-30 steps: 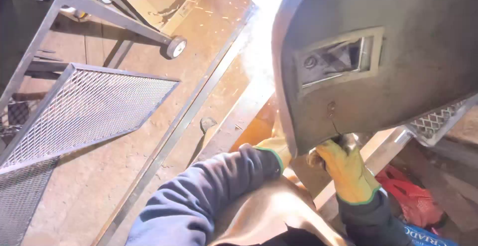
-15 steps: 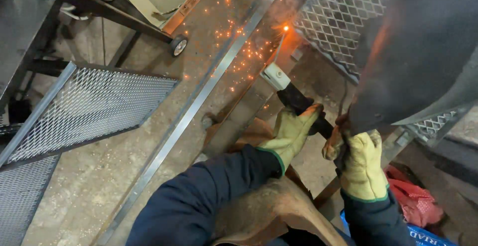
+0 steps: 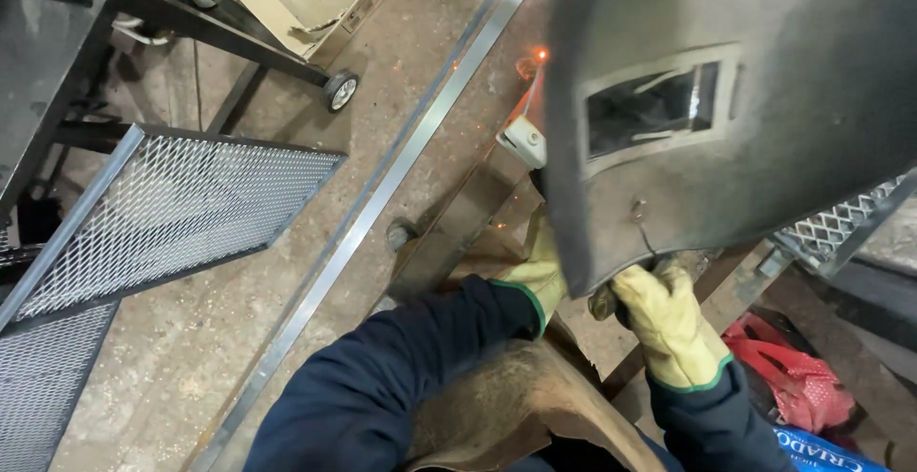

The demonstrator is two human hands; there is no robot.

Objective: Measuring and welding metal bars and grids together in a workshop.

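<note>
Fingers of my right hand (image 3: 669, 324) in a yellow glove wrap tight around the handle of the big dark welding mask (image 3: 735, 109) held before me. My left hand (image 3: 537, 271) hides behind it; its fingers I cannot tell.

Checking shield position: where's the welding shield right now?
In the head view the dark welding shield fills the upper right, held from below by the gloved right hand, with the gloved left hand at its lower left edge, hiding most of the work.
</note>
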